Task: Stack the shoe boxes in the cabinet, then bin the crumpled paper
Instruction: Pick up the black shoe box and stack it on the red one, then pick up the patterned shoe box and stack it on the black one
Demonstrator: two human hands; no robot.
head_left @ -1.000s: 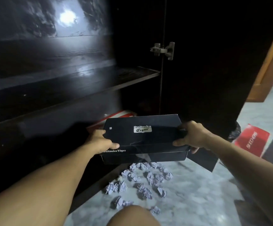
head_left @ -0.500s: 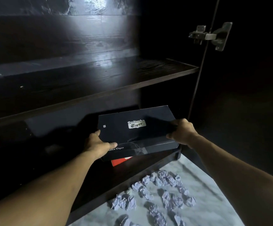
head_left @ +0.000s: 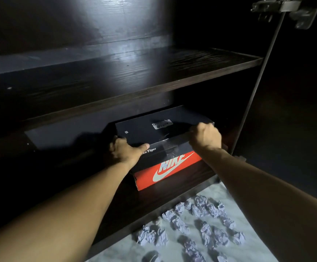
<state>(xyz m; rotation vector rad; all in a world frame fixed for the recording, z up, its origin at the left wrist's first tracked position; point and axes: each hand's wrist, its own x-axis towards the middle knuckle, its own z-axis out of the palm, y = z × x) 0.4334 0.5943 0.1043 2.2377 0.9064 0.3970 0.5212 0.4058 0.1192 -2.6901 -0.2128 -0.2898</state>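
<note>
Both hands, left [head_left: 124,154] and right [head_left: 205,138], clamped on black box [head_left: 146,129] atop Nike box [head_left: 165,170]; square edges flush; slide back; release evenly.

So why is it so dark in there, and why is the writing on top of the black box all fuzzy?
In the head view, one light makes a bright patch on the cabinet's back wall and a shine on the shelf; the right side stays nearly black. The label on the black shoe box is blurred, while the orange Nike box reads sharp. The crumpled paper casts dark shadows.
</note>
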